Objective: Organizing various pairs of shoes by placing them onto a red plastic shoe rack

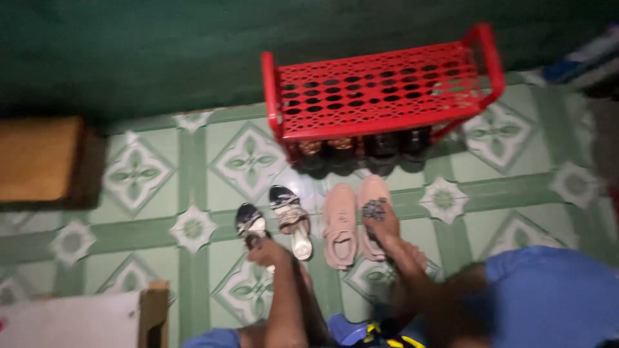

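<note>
Nearest the lens: our blue short sleeves at the bottom edge, plus a blurred blue, yellow and black item between the forearms; we can't tell what it is.

Left hand: grip clenched on the heel end of a dark strappy sandal with a pale insole, which sits on the floor at a slight tilt. Fingers are blurred, so the exact hold isn't readable.

Its mate, the second dark strappy sandal, lies just beside it to the right, toe pointing toward the rack, not touched by either hand.

Right hand: resting on the right pink lace-up sneaker, fingers laid over its heel half. Motion blur here; we can't tell whether the grip is closed on the shoe or just flat on top.

Left pink lace-up sneaker lies touching its mate, parallel, toe toward the rack, no hand on it.

Red perforated plastic shoe rack stands against the dark green wall; its top shelf is bare. Row of dark shoes on the lower tier, partly hidden.

Floor: green-and-white patterned tiles. Brown wooden box at the left by the wall. Pale board with a wooden edge at bottom left.
</note>
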